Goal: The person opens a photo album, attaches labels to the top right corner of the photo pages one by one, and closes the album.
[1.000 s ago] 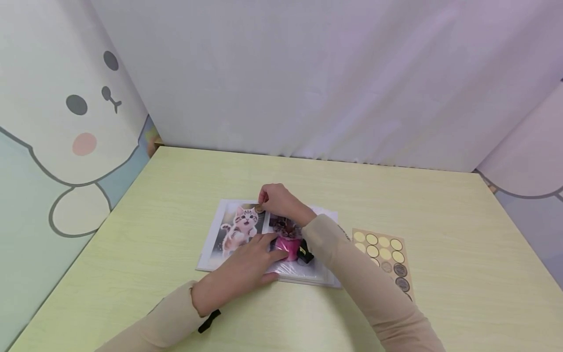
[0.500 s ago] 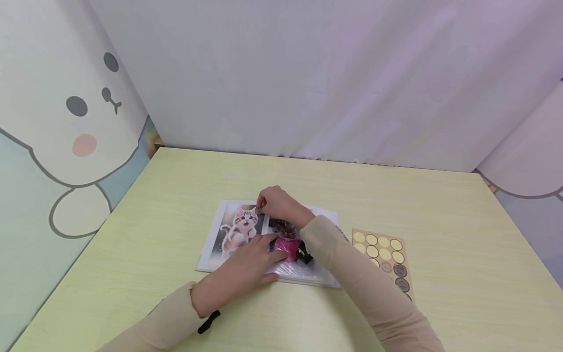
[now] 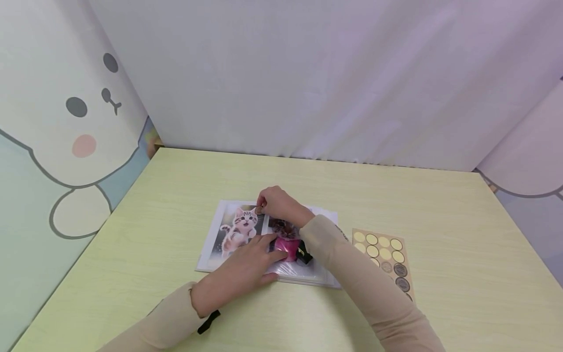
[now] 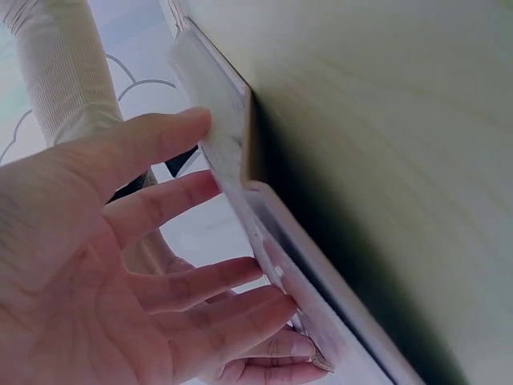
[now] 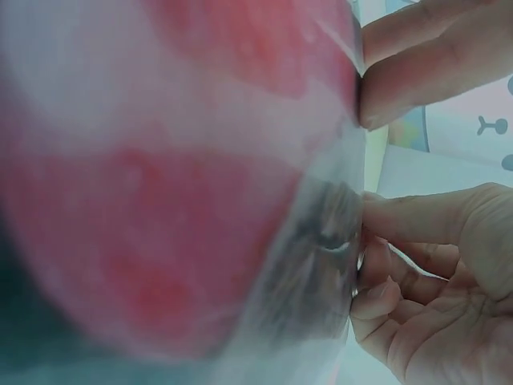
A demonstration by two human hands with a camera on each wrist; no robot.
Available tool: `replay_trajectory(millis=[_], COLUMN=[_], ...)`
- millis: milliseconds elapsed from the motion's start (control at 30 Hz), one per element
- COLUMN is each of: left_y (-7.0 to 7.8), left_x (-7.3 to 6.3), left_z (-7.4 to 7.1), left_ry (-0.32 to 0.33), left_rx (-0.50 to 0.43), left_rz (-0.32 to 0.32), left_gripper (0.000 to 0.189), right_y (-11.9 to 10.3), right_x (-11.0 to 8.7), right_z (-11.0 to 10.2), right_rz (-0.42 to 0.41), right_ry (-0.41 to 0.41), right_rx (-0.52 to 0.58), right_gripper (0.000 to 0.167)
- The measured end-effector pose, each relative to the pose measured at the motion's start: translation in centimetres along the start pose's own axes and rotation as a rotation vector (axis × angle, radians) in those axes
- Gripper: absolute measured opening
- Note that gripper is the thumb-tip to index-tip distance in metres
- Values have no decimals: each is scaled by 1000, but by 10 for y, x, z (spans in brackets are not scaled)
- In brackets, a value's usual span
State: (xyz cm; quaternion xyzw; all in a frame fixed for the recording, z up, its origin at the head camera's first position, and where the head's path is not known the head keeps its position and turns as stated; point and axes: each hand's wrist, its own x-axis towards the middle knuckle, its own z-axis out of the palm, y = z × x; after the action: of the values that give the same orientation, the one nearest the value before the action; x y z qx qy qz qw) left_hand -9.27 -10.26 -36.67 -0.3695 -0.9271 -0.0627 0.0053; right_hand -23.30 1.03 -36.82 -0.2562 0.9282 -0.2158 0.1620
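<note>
An album [image 3: 208, 252] lies spread on the table, with a kitten photo [image 3: 241, 227] on its left page and a second cat photo with a pink garment [image 3: 287, 248] on its right. Across the middle, my left hand [image 3: 244, 269] rests with spread, fairly straight fingers, thumb near the front edge. My right hand [image 3: 281, 203] pinches a small round brown sticker [image 3: 259, 210] at the upper right corner of the kitten photo. In the right wrist view its thumb and fingertips [image 5: 375, 301] meet right at the page. The right forearm covers part of the right page.
A tan sheet of round stickers [image 3: 390, 238], some cream and some dark, lies right of the album, partly hidden by the right sleeve [image 3: 374, 293]. A black strap [image 3: 208, 321] shows under the left wrist. A pale curtain [image 3: 308, 83] hangs behind the table [image 3: 462, 234].
The right hand has shifted slightly down and left, bringing the sticker closer against the corner of the kitten photo. The left hand has stayed in place.
</note>
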Motion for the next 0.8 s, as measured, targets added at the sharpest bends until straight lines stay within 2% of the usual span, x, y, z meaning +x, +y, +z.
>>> replay_trajectory(millis=[167,367,467,567,800], left_y=[0,1,1,1,1], left_x=[2,3,3,2,2], left_z=[0,0,-1,-2,-1], left_ry=[-8,0,19,35,39], left_rx=[-3,1,14,29,38], left_rz=[2,17,30,38,43], left_gripper=[40,39,39,40,39], right_y=[1,-3,-7,-8,-6], right_x=[-2,-8,-11,-12,-21], right_z=[-2,-4,-5,-3,-5], right_rz=[-10,-9,-7,-11,-79], right_ry=[12,15,12,1,-56], right_rx=[-44,-221,-268,-266,-212], right_gripper=[11,16,18,19,18])
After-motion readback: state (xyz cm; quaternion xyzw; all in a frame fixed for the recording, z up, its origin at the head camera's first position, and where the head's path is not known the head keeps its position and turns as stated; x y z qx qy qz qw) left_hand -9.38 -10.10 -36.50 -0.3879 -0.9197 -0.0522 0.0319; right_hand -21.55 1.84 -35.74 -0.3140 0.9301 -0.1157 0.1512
